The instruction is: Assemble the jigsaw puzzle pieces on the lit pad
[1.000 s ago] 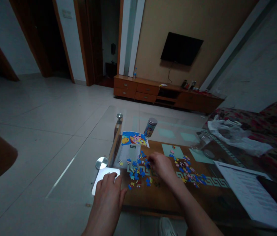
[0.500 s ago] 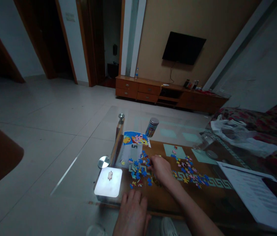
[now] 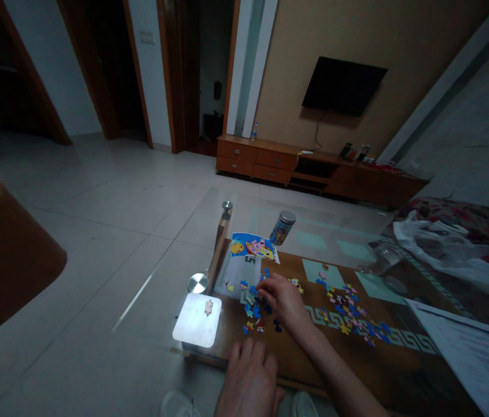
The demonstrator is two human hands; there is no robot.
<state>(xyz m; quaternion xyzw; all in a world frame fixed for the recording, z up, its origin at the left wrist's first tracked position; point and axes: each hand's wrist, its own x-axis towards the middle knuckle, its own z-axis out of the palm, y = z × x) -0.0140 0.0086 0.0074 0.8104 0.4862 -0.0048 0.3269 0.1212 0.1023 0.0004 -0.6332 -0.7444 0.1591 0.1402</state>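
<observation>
My right hand (image 3: 282, 297) rests among small blue, yellow and pink puzzle pieces (image 3: 253, 306) on the glass-topped wooden table (image 3: 326, 353), fingers curled over the pile; what they pinch is hidden. My left hand (image 3: 250, 376) lies flat on the table's near edge, fingers stretched, holding nothing. A glowing white square pad (image 3: 197, 319) at the table's left corner carries one pale puzzle piece (image 3: 208, 307). More pieces (image 3: 352, 315) are scattered to the right. A colourful picture sheet (image 3: 253, 246) lies behind the pile.
A small printed can (image 3: 283, 227) stands at the table's far side. Printed paper (image 3: 470, 353) and a plastic bag (image 3: 444, 246) lie at the right, by a patterned sofa. A brown rounded seat (image 3: 5, 255) sits left. TV cabinet and wall television stand beyond the tiled floor.
My left hand came off the white pad and dropped to the table's near edge, leaving one piece on the pad. My right hand stayed over the pile. The view shifted left.
</observation>
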